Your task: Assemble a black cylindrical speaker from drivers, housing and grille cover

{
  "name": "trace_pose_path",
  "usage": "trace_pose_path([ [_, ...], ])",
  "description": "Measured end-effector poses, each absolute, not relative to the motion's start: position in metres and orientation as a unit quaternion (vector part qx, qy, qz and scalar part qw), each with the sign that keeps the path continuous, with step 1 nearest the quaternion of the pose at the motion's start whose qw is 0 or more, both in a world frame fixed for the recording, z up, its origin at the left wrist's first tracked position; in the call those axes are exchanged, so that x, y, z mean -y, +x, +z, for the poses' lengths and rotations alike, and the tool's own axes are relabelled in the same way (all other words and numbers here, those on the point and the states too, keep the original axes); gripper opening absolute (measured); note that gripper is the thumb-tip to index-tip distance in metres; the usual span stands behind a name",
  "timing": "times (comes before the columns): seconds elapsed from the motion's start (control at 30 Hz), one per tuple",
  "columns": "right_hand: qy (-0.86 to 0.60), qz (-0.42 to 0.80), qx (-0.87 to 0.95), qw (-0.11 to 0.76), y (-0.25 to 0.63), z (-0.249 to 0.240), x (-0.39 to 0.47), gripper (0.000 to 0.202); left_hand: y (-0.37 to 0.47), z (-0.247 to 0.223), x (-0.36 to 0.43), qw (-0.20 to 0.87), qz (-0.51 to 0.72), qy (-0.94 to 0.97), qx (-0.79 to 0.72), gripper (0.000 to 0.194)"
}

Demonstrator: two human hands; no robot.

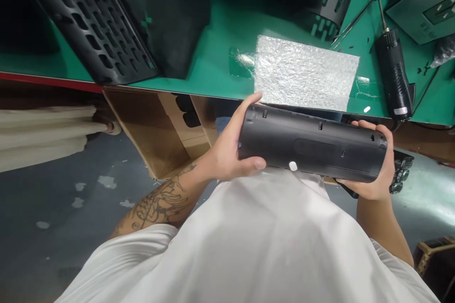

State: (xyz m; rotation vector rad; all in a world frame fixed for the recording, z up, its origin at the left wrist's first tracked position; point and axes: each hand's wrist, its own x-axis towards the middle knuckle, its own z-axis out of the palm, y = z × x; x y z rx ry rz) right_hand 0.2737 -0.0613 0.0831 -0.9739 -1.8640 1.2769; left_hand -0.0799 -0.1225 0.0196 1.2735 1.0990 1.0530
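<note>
A long black plastic housing (309,144) with small slots lies level between my hands, just off the bench's front edge. My left hand (236,147) grips its left end, thumb along the near side and fingers over the far side. Around the right end wraps my right hand (380,170), with some fingertips showing at the far edge. A small white oval spot (293,166) sits on the housing's near side. Behind it, a silvery textured sheet (305,73) is taped to the green bench mat (227,23).
An electric screwdriver (394,73) hangs at the right, beside loose screws and a grey box (426,9). Black slotted panels (95,23) stand at the left. Below the bench is an open cardboard box (142,123). Another person's hand (113,128) shows at far left.
</note>
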Motion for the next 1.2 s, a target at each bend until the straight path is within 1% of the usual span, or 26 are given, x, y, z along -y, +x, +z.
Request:
trace_pose_path([
  [0.1, -0.396, 0.471, 0.718, 0.327, 0.268, 0.087, 0.064, 0.104, -0.084, 0.016, 0.118, 0.551, 0.460, 0.557, -0.418, 0.119],
  [0.17, -0.387, 0.463, 0.726, 0.330, 0.266, 0.089, 0.063, 0.109, -0.086, 0.013, 0.114, 0.536, 0.466, 0.579, -0.401, 0.120],
  [0.37, -0.349, 0.510, 0.702, 0.355, 0.268, 0.086, 0.061, 0.112, -0.087, 0.009, 0.105, 0.512, 0.477, 0.609, -0.373, 0.116],
  [0.5, -0.350, 0.501, 0.708, 0.353, 0.266, 0.085, 0.062, 0.109, -0.087, 0.008, 0.106, 0.515, 0.492, 0.602, -0.360, 0.112],
  [0.63, -0.368, 0.466, 0.729, 0.342, 0.264, 0.087, 0.064, 0.098, -0.086, 0.003, 0.116, 0.523, 0.502, 0.576, -0.376, 0.111],
  [0.8, -0.386, 0.442, 0.755, 0.293, 0.273, 0.086, 0.067, 0.104, -0.080, -0.003, 0.133, 0.565, 0.488, 0.530, -0.402, 0.111],
  [0.9, -0.395, 0.444, 0.759, 0.265, 0.275, 0.083, 0.070, 0.102, -0.078, -0.006, 0.140, 0.589, 0.487, 0.488, -0.421, 0.109],
  [1.03, -0.389, 0.462, 0.756, 0.254, 0.273, 0.077, 0.074, 0.103, -0.080, -0.010, 0.145, 0.596, 0.487, 0.473, -0.429, 0.108],
  [1.2, -0.374, 0.472, 0.754, 0.261, 0.270, 0.074, 0.073, 0.102, -0.082, -0.013, 0.146, 0.599, 0.498, 0.464, -0.421, 0.107],
])
